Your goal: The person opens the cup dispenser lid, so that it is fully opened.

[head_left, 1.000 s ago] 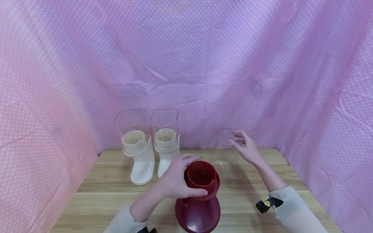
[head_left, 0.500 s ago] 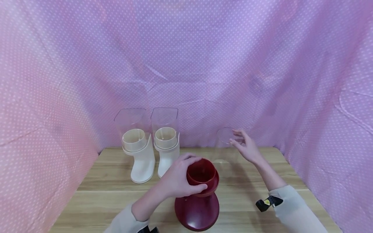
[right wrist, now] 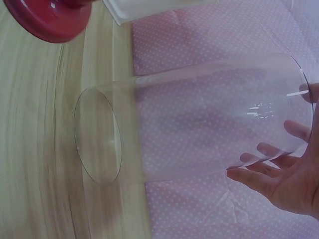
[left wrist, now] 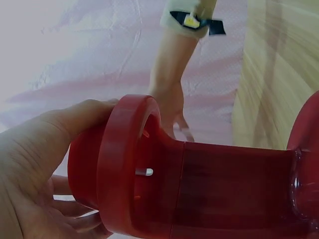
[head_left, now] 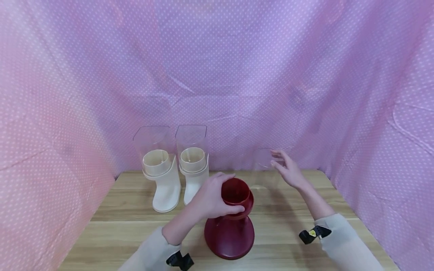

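In the head view, my left hand (head_left: 214,197) grips the red round cup (head_left: 235,191) at the top of a red stand. The stand's broad round base (head_left: 229,238) is near the table's front. The left wrist view shows my fingers and thumb around the cup, beside a thick red ring (left wrist: 117,164) joined to the neck. My right hand (head_left: 288,171) holds a clear cylinder (right wrist: 199,119) near its upper rim, fingers curved against its wall. Its lower open end is at the wooden table; whether it touches cannot be told.
Two white stands (head_left: 166,194) (head_left: 192,188) are on the left of the wooden table (head_left: 129,237), each with a cream ring and a clear squarish container above it. Pink dotted cloth (head_left: 217,75) encloses the back and sides.
My left hand and the red stand have shifted a little away from me across the table. My right hand and the clear cylinder have hardly moved.
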`<state>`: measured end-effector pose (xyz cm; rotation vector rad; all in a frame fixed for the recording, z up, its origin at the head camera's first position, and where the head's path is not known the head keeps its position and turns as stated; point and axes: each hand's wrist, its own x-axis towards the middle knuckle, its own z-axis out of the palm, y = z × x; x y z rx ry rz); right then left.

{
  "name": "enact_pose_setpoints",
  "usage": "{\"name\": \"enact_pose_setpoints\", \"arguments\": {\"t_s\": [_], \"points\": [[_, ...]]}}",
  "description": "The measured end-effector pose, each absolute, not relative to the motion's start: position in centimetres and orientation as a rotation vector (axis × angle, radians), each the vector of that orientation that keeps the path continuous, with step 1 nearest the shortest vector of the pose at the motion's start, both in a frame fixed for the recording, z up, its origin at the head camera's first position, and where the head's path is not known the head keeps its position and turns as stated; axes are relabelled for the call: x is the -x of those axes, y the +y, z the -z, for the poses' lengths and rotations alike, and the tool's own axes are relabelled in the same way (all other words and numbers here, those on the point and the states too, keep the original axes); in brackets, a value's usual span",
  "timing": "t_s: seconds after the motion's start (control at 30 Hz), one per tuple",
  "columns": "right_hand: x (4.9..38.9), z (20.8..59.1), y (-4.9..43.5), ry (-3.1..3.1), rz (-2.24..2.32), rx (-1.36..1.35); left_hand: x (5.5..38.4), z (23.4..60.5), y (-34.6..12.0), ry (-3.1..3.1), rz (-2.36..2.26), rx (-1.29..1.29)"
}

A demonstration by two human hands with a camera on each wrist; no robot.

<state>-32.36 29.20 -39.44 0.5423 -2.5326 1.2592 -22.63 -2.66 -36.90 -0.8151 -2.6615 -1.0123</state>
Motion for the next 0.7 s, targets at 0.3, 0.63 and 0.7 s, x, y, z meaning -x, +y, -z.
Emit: {"name": "enact_pose_setpoints", "arguments": {"t_s": [0.3, 0.63, 0.7], "points": [[32.0, 39.6, 30.4, -2.515, -1.343, -0.539, 25.7, 36.7, -2.0, -2.686, 0.989, 0.780], [32.2, 40.0, 30.7, -2.503, -1.320, -0.540, 29.2, 36.9, -0.5, -2.673, 0.961, 0.673], [32.2, 40.1, 30.7, -2.502, -1.319, -0.542, 29.8, 36.9, -0.3, -2.682, 0.976, 0.648]]}}
